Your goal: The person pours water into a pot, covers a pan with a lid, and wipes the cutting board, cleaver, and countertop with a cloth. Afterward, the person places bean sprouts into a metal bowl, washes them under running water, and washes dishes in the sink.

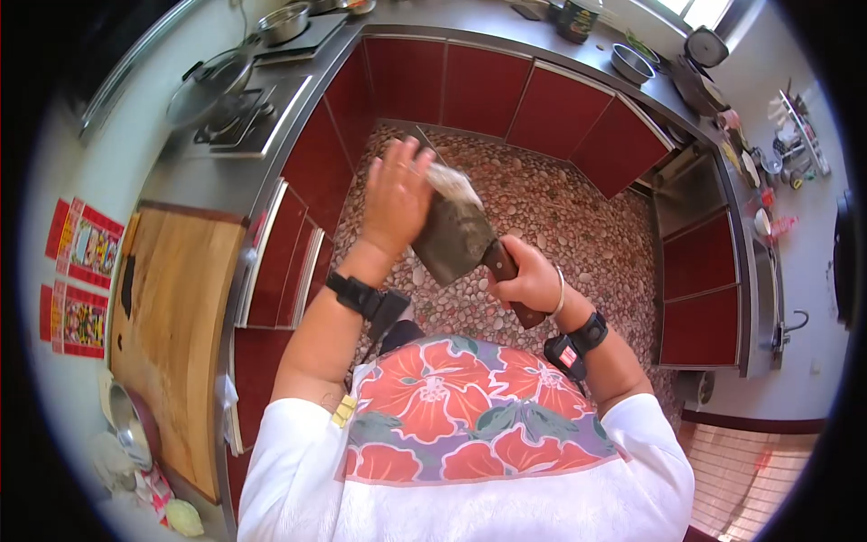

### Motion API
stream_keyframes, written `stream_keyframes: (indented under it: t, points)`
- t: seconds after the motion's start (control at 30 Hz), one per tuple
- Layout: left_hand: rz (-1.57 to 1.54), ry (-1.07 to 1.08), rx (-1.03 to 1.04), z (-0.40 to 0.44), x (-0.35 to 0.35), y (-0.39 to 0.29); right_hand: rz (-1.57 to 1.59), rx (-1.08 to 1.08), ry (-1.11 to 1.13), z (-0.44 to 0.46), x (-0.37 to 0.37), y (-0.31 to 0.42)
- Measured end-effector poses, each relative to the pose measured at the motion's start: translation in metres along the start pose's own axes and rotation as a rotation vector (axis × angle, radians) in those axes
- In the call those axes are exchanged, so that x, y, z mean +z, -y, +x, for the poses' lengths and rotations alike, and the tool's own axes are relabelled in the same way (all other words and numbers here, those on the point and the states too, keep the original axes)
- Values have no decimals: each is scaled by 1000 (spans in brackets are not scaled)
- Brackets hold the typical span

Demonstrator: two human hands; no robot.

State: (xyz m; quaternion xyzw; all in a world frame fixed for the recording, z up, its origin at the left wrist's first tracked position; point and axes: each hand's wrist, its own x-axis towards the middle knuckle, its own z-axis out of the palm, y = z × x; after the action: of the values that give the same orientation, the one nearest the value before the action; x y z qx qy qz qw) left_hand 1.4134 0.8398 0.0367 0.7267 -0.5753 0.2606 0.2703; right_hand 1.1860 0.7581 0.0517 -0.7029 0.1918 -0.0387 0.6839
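Observation:
A cleaver with a wide dark blade and a brown wooden handle is held in front of the body, over the floor. My right hand is wrapped round its handle. At the far side of the blade, my left hand has its fingers extended and slightly blurred. A pale, crumpled cloth or tissue lies against the blade's upper edge, beside the left fingers. Whether the left palm presses on the cloth or the blade is hidden.
On the left counter is a large wooden board, with a metal bowl near it. A pan sits by the stove. A red cabinet door stands ajar. The sink is at right.

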Motion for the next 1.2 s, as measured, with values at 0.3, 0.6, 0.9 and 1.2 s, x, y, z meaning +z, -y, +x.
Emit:
stream_keyframes:
  t: [0.3, 0.6, 0.9, 1.2]
  points:
    - [-2130, -70, -978, 115, 125, 160, 445, 16, 58, 100, -93, 11]
    - [-2512, 373, -1349, 217, 236, 82, 463, -22, -209, 277, -207, 15]
    - [-2263, 1017, -1460, 297, 356, 64, 558, 56, -767, 281, -375, -57]
    - [-1518, 112, -1084, 463, 465, 189, 403, 138, -750, 275, -535, -49]
